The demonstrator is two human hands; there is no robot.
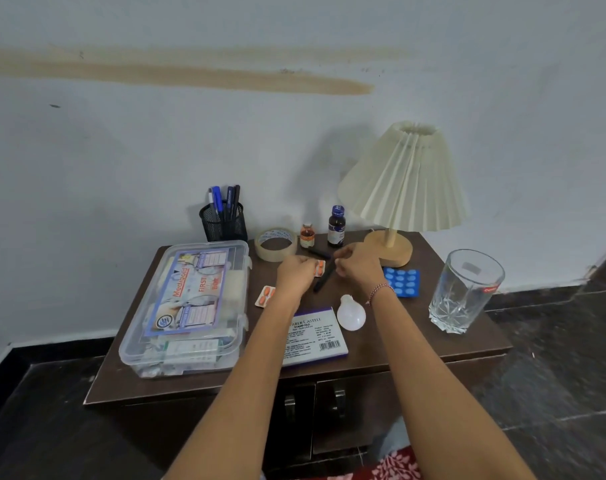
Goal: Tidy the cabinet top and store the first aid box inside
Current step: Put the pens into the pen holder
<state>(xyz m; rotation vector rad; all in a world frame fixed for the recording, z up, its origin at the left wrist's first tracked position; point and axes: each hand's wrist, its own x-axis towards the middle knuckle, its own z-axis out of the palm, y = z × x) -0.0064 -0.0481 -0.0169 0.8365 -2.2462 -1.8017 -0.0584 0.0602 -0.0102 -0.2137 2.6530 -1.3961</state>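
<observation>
Left grip (296, 271) pinches orange pills (319, 267); box (190, 299) reads Medigold.

First aid box (187, 306) left of left hand (296, 271), pen holder (223, 221) behind it. Tape roll (276, 244), tall bottle (336, 226) behind hands; lamp (403, 178) behind right hand (357, 268). Blister pack (403, 282), then glass (466, 291) right of it. Bulb (351, 312), stamp pad box (315, 336) before hands.

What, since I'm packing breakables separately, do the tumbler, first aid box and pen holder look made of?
The tumbler looks like clear, glossy cut glass: star facets at its base. The first aid box seems translucent plastic: contents show through. The pen holder is matte black mesh, probably metal.
</observation>
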